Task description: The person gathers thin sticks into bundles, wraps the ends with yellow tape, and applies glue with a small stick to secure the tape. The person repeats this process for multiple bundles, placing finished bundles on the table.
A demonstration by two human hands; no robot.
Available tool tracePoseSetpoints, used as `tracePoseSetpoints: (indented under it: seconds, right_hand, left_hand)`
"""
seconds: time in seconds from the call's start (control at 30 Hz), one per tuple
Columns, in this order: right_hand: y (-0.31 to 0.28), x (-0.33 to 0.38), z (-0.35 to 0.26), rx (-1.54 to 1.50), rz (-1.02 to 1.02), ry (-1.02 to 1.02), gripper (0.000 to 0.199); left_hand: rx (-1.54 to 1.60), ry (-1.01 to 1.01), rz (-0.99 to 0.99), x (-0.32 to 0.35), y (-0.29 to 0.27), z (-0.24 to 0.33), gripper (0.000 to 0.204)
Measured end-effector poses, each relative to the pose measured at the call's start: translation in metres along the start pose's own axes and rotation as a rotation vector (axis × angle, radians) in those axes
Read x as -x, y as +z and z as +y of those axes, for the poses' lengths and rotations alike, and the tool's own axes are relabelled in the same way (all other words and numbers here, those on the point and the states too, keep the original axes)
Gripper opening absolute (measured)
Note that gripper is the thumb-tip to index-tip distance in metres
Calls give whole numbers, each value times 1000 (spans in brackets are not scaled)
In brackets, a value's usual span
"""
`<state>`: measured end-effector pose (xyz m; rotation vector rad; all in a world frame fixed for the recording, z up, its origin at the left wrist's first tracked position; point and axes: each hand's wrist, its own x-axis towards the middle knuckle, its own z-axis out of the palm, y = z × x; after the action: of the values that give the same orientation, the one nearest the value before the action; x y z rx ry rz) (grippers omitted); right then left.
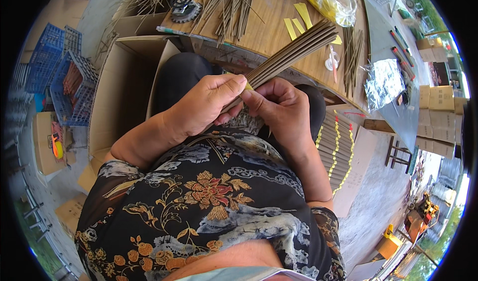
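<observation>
Presently both hands are clamped on one end of a bundle of thin grey-brown sticks (291,52): the left hand (204,107) wraps it from above, and the right hand (279,107) pinches a yellow paper band (248,86) at the grip. The bundle's free end reaches over the near edge of the curved wooden worktop (279,12). Risk: a slackened hold would likely let sticks fan out or slide free, and the band could tear. Loose sticks (234,4) on the worktop might be knocked.

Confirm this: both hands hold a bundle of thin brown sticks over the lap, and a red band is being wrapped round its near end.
Not quite. The left hand and right hand do hold the bundle of sticks over the lap, but the band at its near end is yellow, not red, as the head view shows.
</observation>
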<state>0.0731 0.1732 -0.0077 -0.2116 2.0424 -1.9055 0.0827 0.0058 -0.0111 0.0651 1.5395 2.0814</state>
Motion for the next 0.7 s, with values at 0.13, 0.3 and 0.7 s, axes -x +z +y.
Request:
tracePoseSetpoints:
  seconds: [0.13,0.3,0.7]
  right_hand:
    - [-2,-1,2,-14,-2,-13,22]
    - [-4,-3,-1,-41,-35,11,20]
    - [-3,-11,7,366,255,-389,22]
  left_hand:
    - [44,-30,14,-1,1,1,38]
    - [65,-14,-1,-1,2,3,38]
    - [-75,58,133,0,9,2,36]
